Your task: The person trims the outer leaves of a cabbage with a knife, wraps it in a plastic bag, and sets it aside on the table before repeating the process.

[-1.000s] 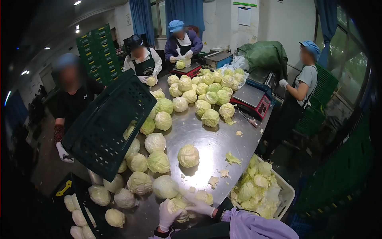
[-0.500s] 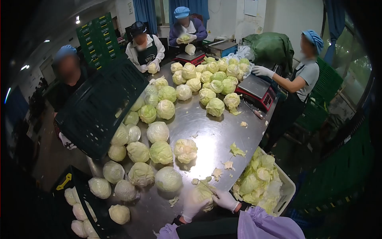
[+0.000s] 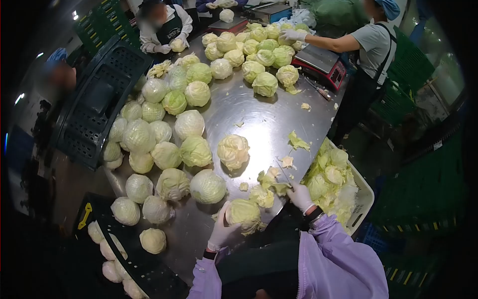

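My gloved left hand (image 3: pixel 224 228) grips the side of a pale green cabbage (image 3: pixel 243 215) at the near edge of the steel table. To its right, my gloved right hand (image 3: pixel 300 196) is closed around a thin knife (image 3: pixel 284 171), its narrow blade pointing away from me. Loose cabbage leaves (image 3: pixel 262 195) lie between the cabbage and my right hand, some close to the blade. The knife's handle is hidden in my fingers. Beyond my left hand sits a wrapped-looking round cabbage (image 3: pixel 208 187), and farther off a yellowish, ragged cabbage (image 3: pixel 233 151).
Many cabbages cover the left and far side of the table (image 3: pixel 226 117). A dark crate (image 3: pixel 99 94) tips at the left; another crate (image 3: pixel 107 219) holds cabbages. A white bin (image 3: pixel 366 199) of leaves stands right. Co-workers stand around, one reaching past a red scale (image 3: pixel 318 65).
My hands have moved apart, the right one away with the knife, and leaves now lie beside the cabbage. The tilted crate has swung left, exposing more cabbages. The right co-worker's hand reaches the pile.
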A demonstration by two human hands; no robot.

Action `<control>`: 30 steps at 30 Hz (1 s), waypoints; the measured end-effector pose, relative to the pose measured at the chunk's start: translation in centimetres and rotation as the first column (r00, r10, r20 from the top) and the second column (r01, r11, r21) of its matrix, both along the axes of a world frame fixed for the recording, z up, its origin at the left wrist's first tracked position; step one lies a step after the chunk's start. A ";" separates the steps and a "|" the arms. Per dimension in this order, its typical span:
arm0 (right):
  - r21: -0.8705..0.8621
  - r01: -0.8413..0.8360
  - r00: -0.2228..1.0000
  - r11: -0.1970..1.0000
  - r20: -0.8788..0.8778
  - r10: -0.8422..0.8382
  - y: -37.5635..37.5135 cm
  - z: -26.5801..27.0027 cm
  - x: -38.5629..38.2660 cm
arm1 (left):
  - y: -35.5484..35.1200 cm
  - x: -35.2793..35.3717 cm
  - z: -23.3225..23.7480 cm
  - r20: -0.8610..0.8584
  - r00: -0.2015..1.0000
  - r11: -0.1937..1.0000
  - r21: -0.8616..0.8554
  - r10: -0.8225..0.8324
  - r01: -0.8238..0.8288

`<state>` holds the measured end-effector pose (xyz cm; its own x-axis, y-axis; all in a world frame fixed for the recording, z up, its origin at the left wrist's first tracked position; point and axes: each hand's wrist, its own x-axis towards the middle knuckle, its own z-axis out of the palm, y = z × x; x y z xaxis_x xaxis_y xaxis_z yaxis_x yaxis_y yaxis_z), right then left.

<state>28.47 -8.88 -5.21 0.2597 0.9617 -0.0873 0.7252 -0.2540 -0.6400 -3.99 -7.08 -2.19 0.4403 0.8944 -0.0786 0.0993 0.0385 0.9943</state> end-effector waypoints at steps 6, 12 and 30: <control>0.009 -0.244 0.966 0.970 -0.088 0.244 -0.1 7.6 -4.6 | -1.5 -0.6 -0.4 0.163 0.986 0.992 -0.126 0.024 -0.003; -0.145 -0.326 0.929 0.934 -0.230 0.289 -1.5 5.8 -9.0 | -1.7 1.5 0.1 -0.156 0.987 0.999 -0.012 0.045 -0.047; 0.168 -0.063 0.998 0.984 -0.010 0.065 -1.5 6.8 0.5 | -2.2 0.2 -2.8 0.681 0.524 0.582 -0.723 0.512 0.372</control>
<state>28.93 -10.35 1.56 0.1970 0.9777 0.0729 0.7260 -0.0955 -0.6810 -3.77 -9.29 -5.01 0.6232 0.6965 -0.3557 -0.6960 0.7014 0.1540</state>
